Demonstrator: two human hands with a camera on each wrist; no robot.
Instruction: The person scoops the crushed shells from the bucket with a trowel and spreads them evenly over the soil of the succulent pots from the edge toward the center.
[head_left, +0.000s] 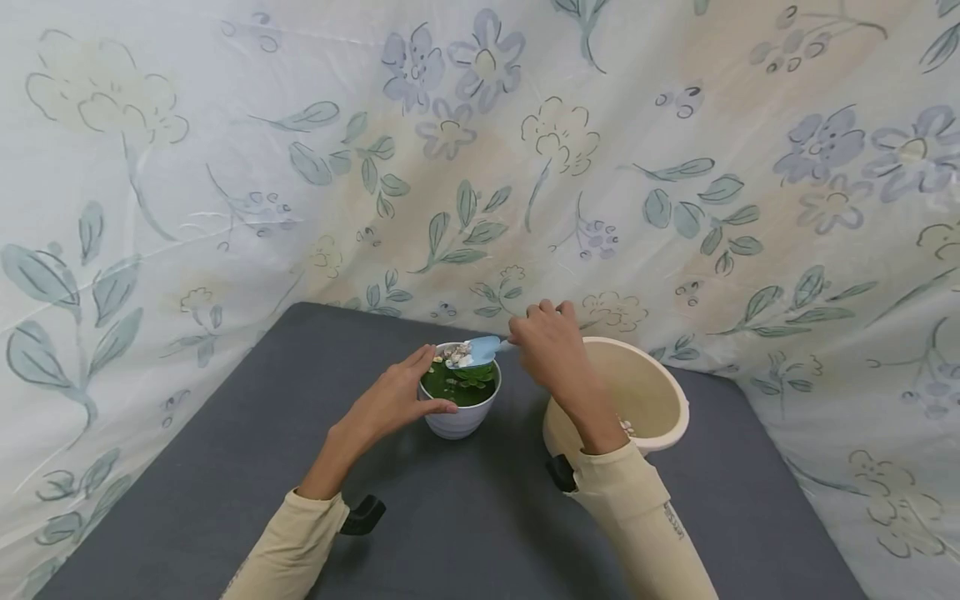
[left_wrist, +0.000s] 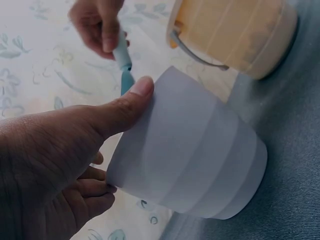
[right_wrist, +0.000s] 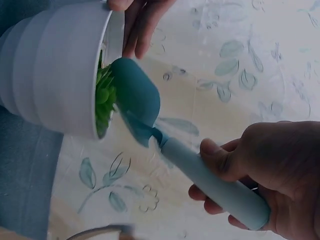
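A white ribbed flowerpot (head_left: pixel 456 423) stands on the dark tabletop with a green succulent (head_left: pixel 474 375) inside. My left hand (head_left: pixel 393 393) steadies its rim, the thumb (left_wrist: pixel 141 88) on the outer wall and the other fingers round the left side. Over the pot's opening is the blue blade of a small trowel (head_left: pixel 483 350), carrying pale pebbles (head_left: pixel 457 356) in the head view. My right hand (head_left: pixel 550 346) grips the trowel by its light handle (right_wrist: pixel 212 182). In the right wrist view the blade is tilted close to the succulent's leaves and hides part of the opening.
A cream bucket (head_left: pixel 678 408) with a grey handle (left_wrist: pixel 195 55) stands right of the pot, behind my right forearm; a few pebbles (head_left: pixel 626 427) show inside. Floral cloth (head_left: pixel 480 167) hangs behind the dark tabletop (head_left: pixel 450 525).
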